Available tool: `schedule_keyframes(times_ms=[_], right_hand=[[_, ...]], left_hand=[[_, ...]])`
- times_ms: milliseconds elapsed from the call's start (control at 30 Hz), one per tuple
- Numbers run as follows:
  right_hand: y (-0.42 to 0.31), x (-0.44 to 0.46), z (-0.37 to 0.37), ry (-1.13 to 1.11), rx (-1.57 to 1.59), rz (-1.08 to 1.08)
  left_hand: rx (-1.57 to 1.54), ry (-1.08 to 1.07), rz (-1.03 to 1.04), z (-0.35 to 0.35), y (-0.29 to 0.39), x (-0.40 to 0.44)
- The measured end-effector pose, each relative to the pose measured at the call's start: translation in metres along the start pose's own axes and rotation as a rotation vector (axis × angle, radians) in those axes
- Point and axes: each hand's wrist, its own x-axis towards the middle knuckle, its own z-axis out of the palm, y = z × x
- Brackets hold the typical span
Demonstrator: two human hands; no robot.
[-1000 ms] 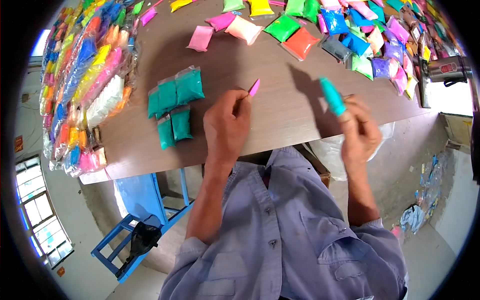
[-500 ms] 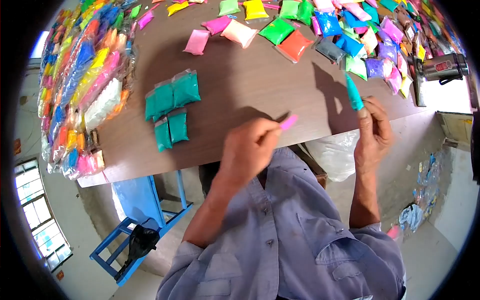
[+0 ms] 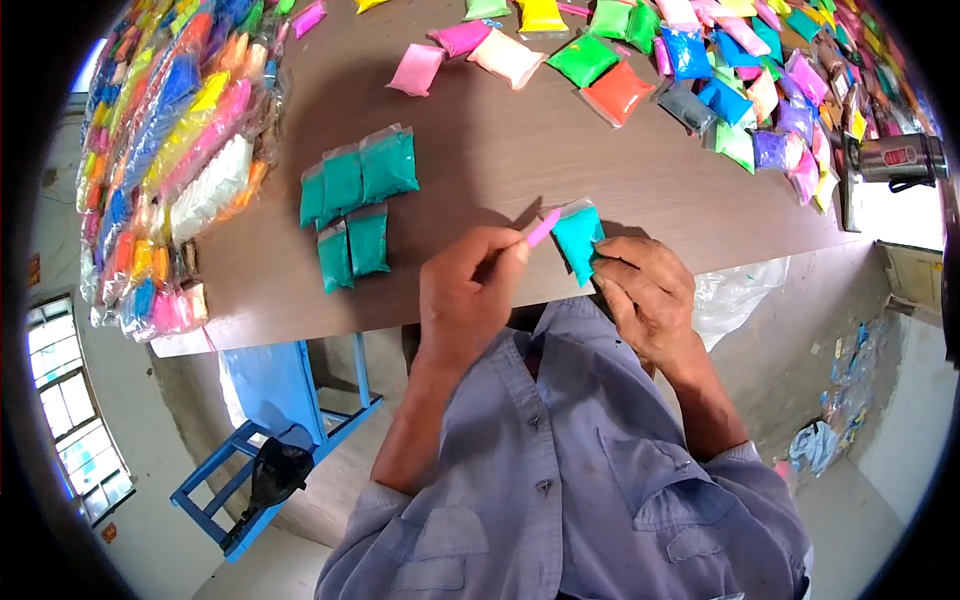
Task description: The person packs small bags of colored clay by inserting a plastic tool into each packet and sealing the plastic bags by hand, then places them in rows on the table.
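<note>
My left hand (image 3: 468, 290) is closed around a thin pink plastic stick (image 3: 543, 228), whose tip points up and right to the upper edge of a teal packet (image 3: 577, 238). My right hand (image 3: 648, 290) pinches that packet by its right side, close to the table's front edge. The packet is a small clear bag with teal filling, its clear strip at the top. Whether the stick touches the bag, I cannot tell. On the left of the table lie several similar teal packets (image 3: 388, 165) in two rows.
Long clear bags of many-coloured packets (image 3: 200, 150) line the table's left side. Loose coloured packets (image 3: 735, 100) are heaped at the back right, with a red one (image 3: 617, 93) and a green one (image 3: 584, 60) beside them. A metal flask (image 3: 895, 158) is at far right; a blue stool (image 3: 270, 400) stands below.
My right hand has brought the teal packet down and left, from raised at the right to in front of me. My left hand has shifted slightly left, still holding the pink stick.
</note>
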Motion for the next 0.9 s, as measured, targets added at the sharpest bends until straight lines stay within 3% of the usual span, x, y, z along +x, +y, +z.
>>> schedule_keyframes(times_ms=[367,467,533,567,600,667,733,833,900], right_hand=[[0.000,-0.002,-0.011,0.002,-0.010,0.029],[0.014,-0.004,-0.024,0.074,-0.005,0.136],[0.022,-0.004,-0.033,0.210,-0.014,0.300],[0.026,-0.003,-0.036,0.212,-0.016,0.299],[0.028,-0.003,-0.038,0.232,-0.002,0.319],[0.030,-0.001,-0.040,0.258,0.010,0.334],[0.029,-0.006,-0.039,0.218,-0.076,0.251],[0.024,-0.006,-0.030,0.191,-0.021,0.298],[0.013,-0.005,-0.026,0.191,0.044,0.327]], left_hand=[[-0.137,0.033,-0.051,-0.008,0.034,0.001],[0.016,-0.177,0.026,-0.019,0.048,-0.015],[-0.100,-0.570,0.118,-0.018,0.052,-0.021],[-0.024,-0.630,0.155,-0.012,0.054,-0.018],[-0.023,-0.630,0.157,-0.009,0.045,-0.015],[0.536,-0.364,0.479,-0.001,0.020,-0.011],[0.507,-0.329,0.449,-0.004,0.034,-0.018],[0.304,-0.312,0.437,-0.010,0.041,-0.015],[0.201,-0.191,0.292,-0.008,0.037,-0.013]])
